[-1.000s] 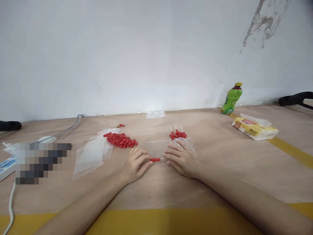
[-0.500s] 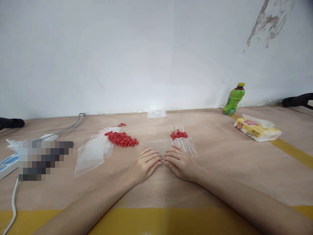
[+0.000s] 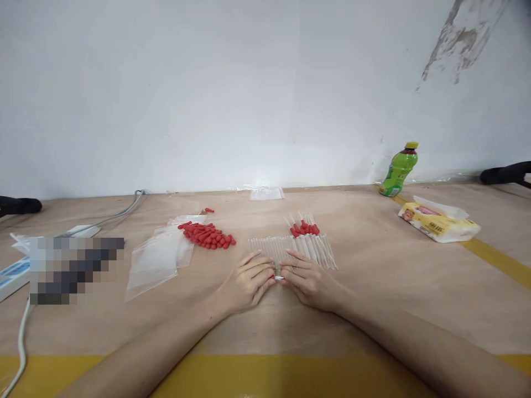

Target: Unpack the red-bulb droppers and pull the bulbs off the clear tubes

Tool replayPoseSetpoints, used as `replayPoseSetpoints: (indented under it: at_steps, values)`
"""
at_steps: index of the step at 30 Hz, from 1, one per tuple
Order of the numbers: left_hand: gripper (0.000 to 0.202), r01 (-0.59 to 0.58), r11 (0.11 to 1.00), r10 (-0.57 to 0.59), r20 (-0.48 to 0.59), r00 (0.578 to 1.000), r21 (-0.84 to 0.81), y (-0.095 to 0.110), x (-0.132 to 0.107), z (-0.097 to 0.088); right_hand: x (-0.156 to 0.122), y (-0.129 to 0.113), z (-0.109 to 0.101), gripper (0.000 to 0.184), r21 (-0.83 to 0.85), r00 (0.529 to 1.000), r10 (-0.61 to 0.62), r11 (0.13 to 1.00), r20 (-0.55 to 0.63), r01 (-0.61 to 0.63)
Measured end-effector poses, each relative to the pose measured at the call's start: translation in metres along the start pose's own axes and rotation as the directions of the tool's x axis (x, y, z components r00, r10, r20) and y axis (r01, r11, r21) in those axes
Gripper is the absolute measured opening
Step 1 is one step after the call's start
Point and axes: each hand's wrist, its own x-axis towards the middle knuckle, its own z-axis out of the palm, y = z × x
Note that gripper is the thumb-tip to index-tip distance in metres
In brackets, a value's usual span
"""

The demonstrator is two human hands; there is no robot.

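My left hand (image 3: 249,280) is closed on a red rubber bulb (image 3: 272,277), mostly covered by the fingers. Facing it, my right hand (image 3: 307,280) pinches a clear glass dropper tube (image 3: 279,278), whose short visible stretch lies between the fingertips and meets the bulb. Just beyond both hands is a row of glass tubes (image 3: 265,244) laid side by side. Behind the row's right part, several droppers with red bulbs (image 3: 305,228) point away from me. To the left, a heap of loose red bulbs (image 3: 209,236) rests partly on clear plastic bags (image 3: 154,264).
A single red bulb (image 3: 209,210) lies behind the heap. Near the wall is a small plastic bag (image 3: 266,194). A green bottle (image 3: 399,170) and a tissue pack (image 3: 438,222) stand right. At left are a power strip (image 3: 15,276), cables and a blurred patch.
My hands have drawn slightly apart, and a short length of glass tube now shows between them. The view has shifted a little.
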Motion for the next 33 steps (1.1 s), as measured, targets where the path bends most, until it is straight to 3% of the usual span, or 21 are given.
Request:
replayPoseSetpoints:
  at_steps: [8, 18, 21, 23, 26, 28, 31, 33]
  values:
    - [0.011, -0.016, 1.0, 0.017, 0.012, 1.0, -0.019, -0.002, -0.004, -0.001, -0.005, 0.004, -0.009, 0.015, -0.093, 0.993, -0.112, 0.989, 0.022, 0.114]
    - [0.011, -0.054, 0.998, 0.055, -0.031, 0.998, 0.022, 0.003, -0.003, -0.007, -0.006, 0.004, -0.02, 0.019, -0.089, 0.983, -0.183, 0.979, 0.03, 0.185]
    - [0.011, 0.026, 0.999, -0.024, -0.056, 0.998, 0.036, -0.003, -0.008, -0.01, -0.011, 0.011, -0.023, 0.019, -0.089, 0.994, -0.102, 0.991, -0.027, 0.099]
    - [0.01, 0.133, 0.989, -0.124, -0.12, 0.985, 0.07, -0.013, -0.013, -0.014, -0.016, 0.021, -0.026, 0.017, -0.117, 0.993, 0.049, 0.991, -0.111, -0.062]
    - [0.013, 0.324, 0.942, -0.297, -0.232, 0.926, 0.084, -0.034, -0.016, -0.026, -0.023, 0.039, -0.028, 0.017, -0.206, 0.926, 0.319, 0.911, -0.199, -0.358]
    - [0.019, 0.472, 0.878, -0.437, -0.275, 0.857, 0.076, -0.051, -0.016, -0.037, -0.024, 0.047, -0.028, 0.022, -0.219, 0.872, 0.443, 0.847, -0.21, -0.484]
    - [0.027, 0.665, 0.741, -0.614, -0.308, 0.727, 0.091, -0.079, -0.018, -0.058, -0.021, 0.052, -0.024, 0.027, -0.113, 0.817, 0.55, 0.813, -0.172, -0.571]
    - [0.031, 0.755, 0.648, -0.712, -0.271, 0.648, 0.101, -0.098, -0.021, -0.072, -0.017, 0.051, -0.02, 0.025, -0.05, 0.799, 0.583, 0.803, -0.147, -0.594]
